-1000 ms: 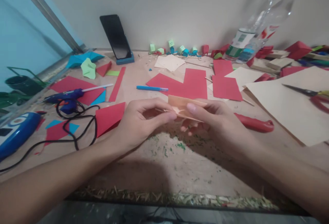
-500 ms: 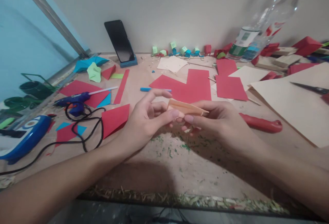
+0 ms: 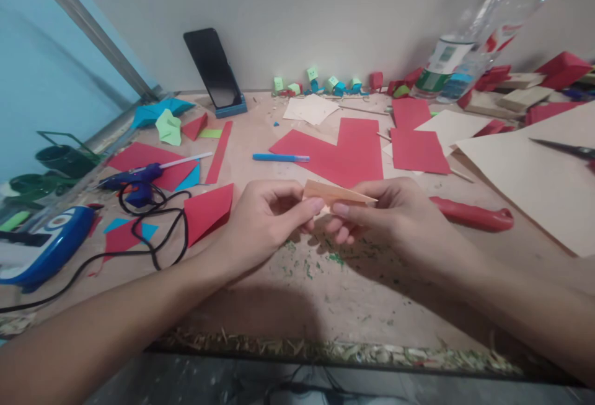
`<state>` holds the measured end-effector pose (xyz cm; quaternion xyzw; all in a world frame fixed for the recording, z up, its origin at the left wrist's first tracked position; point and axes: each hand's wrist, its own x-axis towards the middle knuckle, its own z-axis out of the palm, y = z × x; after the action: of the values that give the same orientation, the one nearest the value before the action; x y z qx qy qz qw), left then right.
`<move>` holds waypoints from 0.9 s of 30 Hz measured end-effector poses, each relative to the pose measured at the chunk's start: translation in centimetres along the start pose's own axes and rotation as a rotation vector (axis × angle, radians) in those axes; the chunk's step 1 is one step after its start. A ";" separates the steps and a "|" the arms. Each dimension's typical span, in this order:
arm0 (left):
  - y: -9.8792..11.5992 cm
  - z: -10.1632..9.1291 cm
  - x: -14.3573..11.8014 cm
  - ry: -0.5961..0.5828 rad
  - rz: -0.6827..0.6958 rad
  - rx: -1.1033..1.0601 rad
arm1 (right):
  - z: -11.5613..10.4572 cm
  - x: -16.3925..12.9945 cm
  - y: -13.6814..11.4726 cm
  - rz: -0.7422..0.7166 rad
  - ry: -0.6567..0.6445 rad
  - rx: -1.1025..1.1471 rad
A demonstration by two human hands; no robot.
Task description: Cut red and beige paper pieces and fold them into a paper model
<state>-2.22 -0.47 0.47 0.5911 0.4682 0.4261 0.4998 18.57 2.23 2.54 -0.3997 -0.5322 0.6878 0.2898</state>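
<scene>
A small folded piece of tan paper [image 3: 337, 193] is held above the table between my two hands. My left hand [image 3: 274, 213] pinches its left end, thumb on the near side and fingers curled behind. At the pointed right end my right hand [image 3: 379, 209] grips it with the thumb in front, the lower fingers bent beneath. Part of the paper is hidden behind my thumbs. Just beyond the hands lies a blue marker [image 3: 281, 158], its right end over an L-shaped sheet of red paper [image 3: 357, 151]. Right of my right hand rests a red-handled tool [image 3: 474, 214].
On the left are a glue gun [image 3: 139, 175] with a looped black cord and a blue-and-white device [image 3: 60, 247]. A phone [image 3: 211, 70] leans in a stand at the back. Two plastic bottles [image 3: 444, 64] stand back right; scissors [image 3: 564, 148] lie on a large tan sheet [image 3: 534, 175].
My left fingers, raised and spread before, have curled down onto the tan paper. The right hand keeps its grip at the pointed end. The view has tilted down slightly.
</scene>
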 end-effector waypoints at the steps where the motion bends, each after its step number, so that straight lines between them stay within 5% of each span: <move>1: 0.0 -0.1 0.1 -0.033 -0.022 -0.030 | 0.0 0.0 0.0 -0.009 -0.005 0.003; 17: -0.2 0.3 0.5 -0.076 -0.146 -0.063 | -0.3 0.7 1.1 0.025 -0.082 -0.010; 27: 0.5 1.1 0.5 -0.121 -0.127 -0.007 | 0.5 -0.5 0.9 -0.088 0.044 -0.032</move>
<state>-1.01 -0.24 0.82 0.5833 0.4721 0.3586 0.5552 18.36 1.33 1.81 -0.3953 -0.5537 0.6569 0.3250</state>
